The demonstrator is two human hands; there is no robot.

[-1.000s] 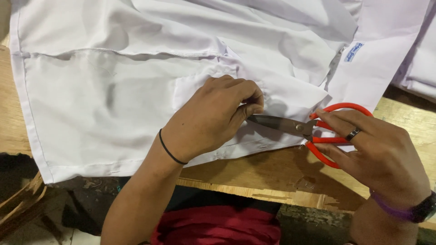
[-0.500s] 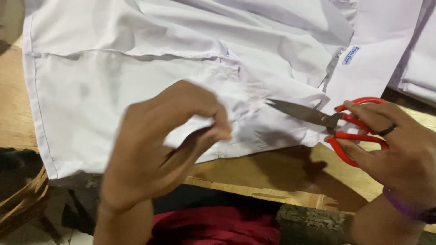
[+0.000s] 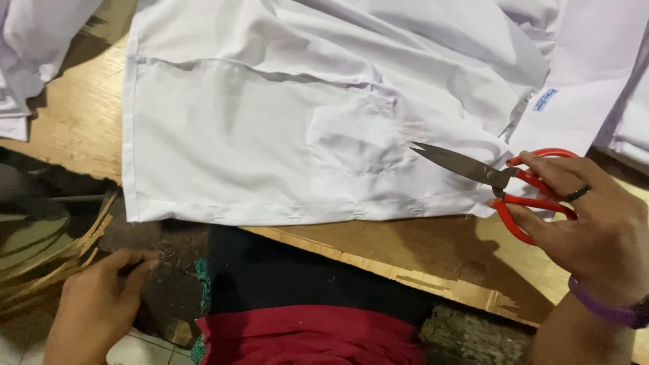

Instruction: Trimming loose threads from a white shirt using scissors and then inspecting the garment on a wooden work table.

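Observation:
A white garment (image 3: 270, 135) with a patch pocket (image 3: 351, 138) lies spread on a wooden table (image 3: 433, 250). My right hand (image 3: 595, 230) holds red-handled scissors (image 3: 500, 179) at the garment's right edge, blades slightly apart and pointing left toward the pocket. My left hand (image 3: 94, 304) is down below the table's front edge at the lower left, off the cloth, fingertips pinched together; whether anything small is between them cannot be seen.
More white cloth lies at the far left (image 3: 27, 47) and at the right (image 3: 608, 81), one piece with a small blue label (image 3: 544, 99). Wooden scraps (image 3: 40, 250) lie below the table edge. Red fabric (image 3: 311, 338) is at the bottom.
My left hand left the pocket area, rose, then dropped below the table edge at the lower left. The scissors drew back to the right and their blades opened slightly.

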